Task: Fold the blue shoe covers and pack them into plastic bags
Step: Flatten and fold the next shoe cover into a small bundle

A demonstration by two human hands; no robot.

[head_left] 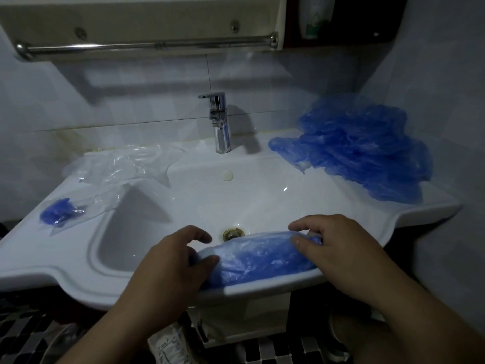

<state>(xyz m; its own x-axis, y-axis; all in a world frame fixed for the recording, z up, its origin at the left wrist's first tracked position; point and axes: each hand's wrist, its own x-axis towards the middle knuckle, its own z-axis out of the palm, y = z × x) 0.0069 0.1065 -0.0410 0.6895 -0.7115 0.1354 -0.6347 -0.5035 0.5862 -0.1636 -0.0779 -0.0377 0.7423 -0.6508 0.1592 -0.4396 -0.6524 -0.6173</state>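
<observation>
A blue shoe cover (pixel 258 256) lies stretched along the front rim of the white sink (pixel 78 264). My left hand (pixel 173 261) pinches its left end between thumb and fingers. My right hand (pixel 333 245) grips its right end, thumb on top. A loose pile of blue shoe covers (pixel 362 151) sits on the sink's right ledge. Clear plastic bags (pixel 123 164) lie crumpled on the left ledge. A folded blue cover inside a clear bag (pixel 61 212) rests at the far left edge.
A chrome faucet (pixel 220 122) stands at the back centre above the basin, with the brass drain (pixel 232 233) just behind the held cover. A metal towel rail (pixel 147 47) runs overhead. Tiled walls close in on both sides. Dark mosaic floor lies below.
</observation>
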